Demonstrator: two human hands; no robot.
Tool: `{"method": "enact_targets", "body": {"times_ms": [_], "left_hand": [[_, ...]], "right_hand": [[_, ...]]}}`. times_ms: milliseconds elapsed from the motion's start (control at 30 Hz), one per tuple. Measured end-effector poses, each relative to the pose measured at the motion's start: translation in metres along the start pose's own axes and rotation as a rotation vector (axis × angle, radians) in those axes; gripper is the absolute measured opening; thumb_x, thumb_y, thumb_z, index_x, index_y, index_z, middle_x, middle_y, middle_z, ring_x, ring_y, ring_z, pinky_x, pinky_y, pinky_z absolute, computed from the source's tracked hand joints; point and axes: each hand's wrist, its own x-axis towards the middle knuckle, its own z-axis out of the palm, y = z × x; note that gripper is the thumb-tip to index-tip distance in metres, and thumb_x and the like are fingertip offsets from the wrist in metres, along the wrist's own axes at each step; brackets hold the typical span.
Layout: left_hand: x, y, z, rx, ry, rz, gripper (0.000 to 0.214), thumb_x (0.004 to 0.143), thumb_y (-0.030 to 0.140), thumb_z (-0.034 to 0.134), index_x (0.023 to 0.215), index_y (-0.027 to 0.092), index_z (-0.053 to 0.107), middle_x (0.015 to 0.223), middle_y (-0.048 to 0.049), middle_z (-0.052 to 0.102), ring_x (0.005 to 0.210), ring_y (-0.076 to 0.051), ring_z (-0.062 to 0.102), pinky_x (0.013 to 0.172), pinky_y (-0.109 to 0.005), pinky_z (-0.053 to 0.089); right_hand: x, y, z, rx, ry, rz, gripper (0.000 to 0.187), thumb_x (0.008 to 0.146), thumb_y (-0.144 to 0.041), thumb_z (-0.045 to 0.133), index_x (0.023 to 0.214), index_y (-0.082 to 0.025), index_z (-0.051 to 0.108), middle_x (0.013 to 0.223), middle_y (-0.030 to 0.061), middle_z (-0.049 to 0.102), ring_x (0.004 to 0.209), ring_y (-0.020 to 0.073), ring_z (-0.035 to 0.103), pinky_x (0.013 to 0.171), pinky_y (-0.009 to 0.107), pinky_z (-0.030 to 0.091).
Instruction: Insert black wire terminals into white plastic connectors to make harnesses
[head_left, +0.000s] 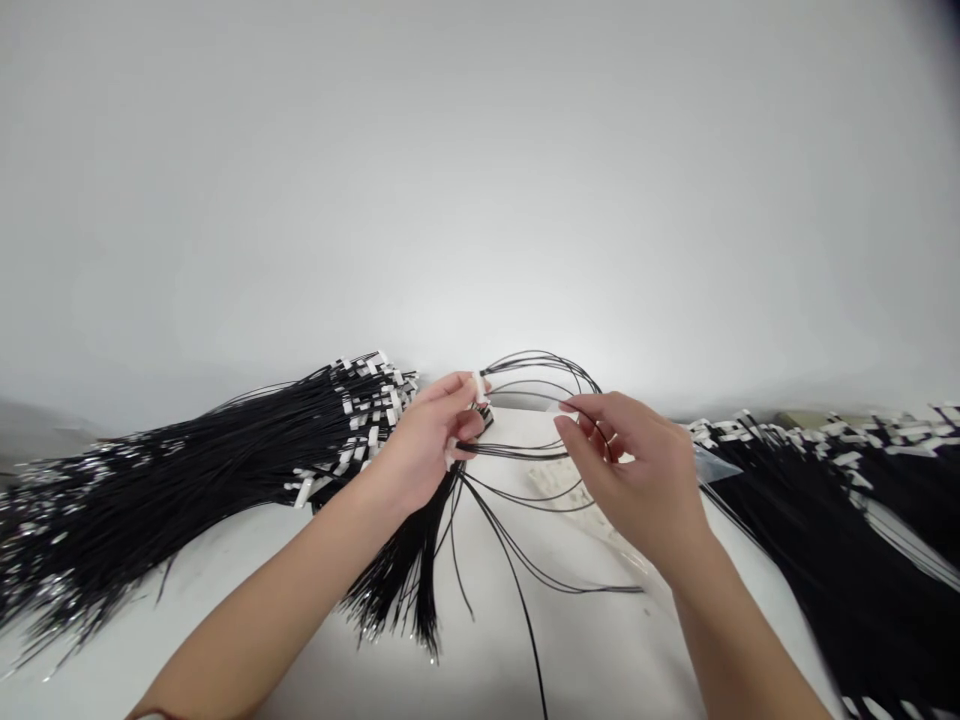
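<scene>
My left hand [429, 440] is closed around a small bunch of thin black wires [420, 560], pinching them near their white connector ends [481, 398]. The bunch's tinned tips hang down toward me. From that grip several wires arc up and right in a loop [541, 364]. My right hand [637, 475] is just right of the left, fingers curled and pinched on strands of that loop. A few loose wires [525, 580] trail over the white table [585, 640] below both hands.
A large fanned pile of black wires with white connectors [225, 460] lies at the left. Another such pile [847, 520] covers the right side. A clear plastic bag [559, 482] lies under my right hand. A plain white wall fills the background.
</scene>
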Motion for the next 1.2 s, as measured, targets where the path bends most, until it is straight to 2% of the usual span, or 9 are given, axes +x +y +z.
{"method": "enact_targets", "body": {"times_ms": [133, 200, 300, 400, 500, 600, 733, 1000, 1200], "left_hand": [[0.005, 0.005, -0.004, -0.117, 0.07, 0.019, 0.014, 0.073, 0.029, 0.058, 0.075, 0.017, 0.052, 0.074, 0.002, 0.042, 0.048, -0.004, 0.032, 0.034, -0.015, 0.019], [0.007, 0.005, -0.006, -0.177, 0.106, 0.029, 0.013, 0.072, 0.027, 0.058, 0.073, 0.016, 0.051, 0.074, 0.0025, 0.043, 0.047, -0.004, 0.032, 0.033, -0.016, 0.02], [0.009, 0.004, -0.008, -0.255, 0.12, 0.049, 0.013, 0.071, 0.025, 0.058, 0.072, 0.016, 0.048, 0.074, 0.0027, 0.045, 0.046, -0.003, 0.032, 0.033, -0.016, 0.021], [0.009, 0.003, -0.008, -0.3, 0.124, 0.053, 0.013, 0.071, 0.022, 0.057, 0.071, 0.016, 0.046, 0.071, 0.0031, 0.044, 0.045, -0.003, 0.03, 0.033, -0.017, 0.021], [0.008, 0.003, -0.007, -0.319, 0.127, 0.053, 0.011, 0.072, 0.021, 0.056, 0.071, 0.016, 0.045, 0.07, 0.0032, 0.043, 0.044, -0.003, 0.03, 0.033, -0.016, 0.021], [0.007, 0.001, -0.006, -0.336, 0.109, 0.03, 0.011, 0.072, 0.021, 0.056, 0.071, 0.016, 0.046, 0.069, 0.0031, 0.043, 0.045, -0.004, 0.03, 0.033, -0.016, 0.022], [0.006, -0.002, -0.004, -0.336, 0.072, -0.004, 0.012, 0.072, 0.024, 0.057, 0.073, 0.016, 0.048, 0.072, 0.0025, 0.044, 0.045, -0.003, 0.031, 0.033, -0.016, 0.023], [0.001, -0.004, 0.003, -0.316, -0.008, 0.017, 0.014, 0.073, 0.025, 0.057, 0.069, 0.016, 0.047, 0.072, 0.0029, 0.041, 0.047, -0.004, 0.031, 0.034, -0.015, 0.025], [-0.001, -0.005, 0.006, -0.264, -0.011, 0.037, 0.014, 0.076, 0.027, 0.052, 0.069, 0.016, 0.047, 0.072, 0.0023, 0.04, 0.047, -0.004, 0.03, 0.034, -0.016, 0.023]], "right_hand": [[0.0, -0.006, -0.009, -0.005, 0.061, 0.13, 0.017, 0.075, -0.034, 0.059, 0.084, -0.021, 0.052, 0.064, -0.003, 0.052, 0.049, 0.0066, 0.044, 0.045, 0.019, 0.04], [-0.001, -0.01, -0.013, 0.004, 0.036, 0.148, 0.018, 0.075, -0.034, 0.059, 0.077, -0.02, 0.048, 0.058, -0.0044, 0.048, 0.045, 0.0058, 0.04, 0.043, 0.019, 0.038], [-0.004, -0.013, -0.013, -0.01, -0.152, 0.095, 0.02, 0.078, -0.034, 0.055, 0.067, -0.02, 0.048, 0.054, -0.0043, 0.047, 0.045, 0.0059, 0.039, 0.044, 0.02, 0.035], [-0.008, -0.013, -0.006, -0.063, -0.383, 0.059, 0.021, 0.081, -0.034, 0.049, 0.066, -0.021, 0.054, 0.06, -0.0028, 0.054, 0.05, 0.0077, 0.043, 0.046, 0.021, 0.033], [-0.012, -0.012, 0.006, -0.08, -0.484, 0.045, 0.017, 0.083, -0.032, 0.047, 0.074, -0.025, 0.06, 0.069, -0.0032, 0.059, 0.058, 0.0095, 0.049, 0.049, 0.021, 0.033], [-0.014, -0.012, 0.017, -0.053, -0.477, 0.034, 0.015, 0.083, -0.03, 0.047, 0.081, -0.027, 0.062, 0.072, -0.0036, 0.061, 0.061, 0.0099, 0.051, 0.051, 0.022, 0.034], [-0.014, -0.014, 0.025, -0.003, -0.456, 0.03, 0.015, 0.083, -0.032, 0.047, 0.08, -0.027, 0.062, 0.071, -0.0036, 0.061, 0.06, 0.0096, 0.05, 0.052, 0.022, 0.033], [-0.017, -0.014, 0.029, 0.045, -0.454, 0.022, 0.013, 0.081, -0.029, 0.049, 0.08, -0.027, 0.062, 0.07, -0.0042, 0.06, 0.06, 0.0093, 0.05, 0.053, 0.021, 0.034], [-0.018, -0.017, 0.03, 0.095, -0.51, 0.022, 0.014, 0.082, -0.025, 0.047, 0.077, -0.026, 0.059, 0.067, -0.0058, 0.059, 0.059, 0.0083, 0.049, 0.053, 0.021, 0.033]]}}
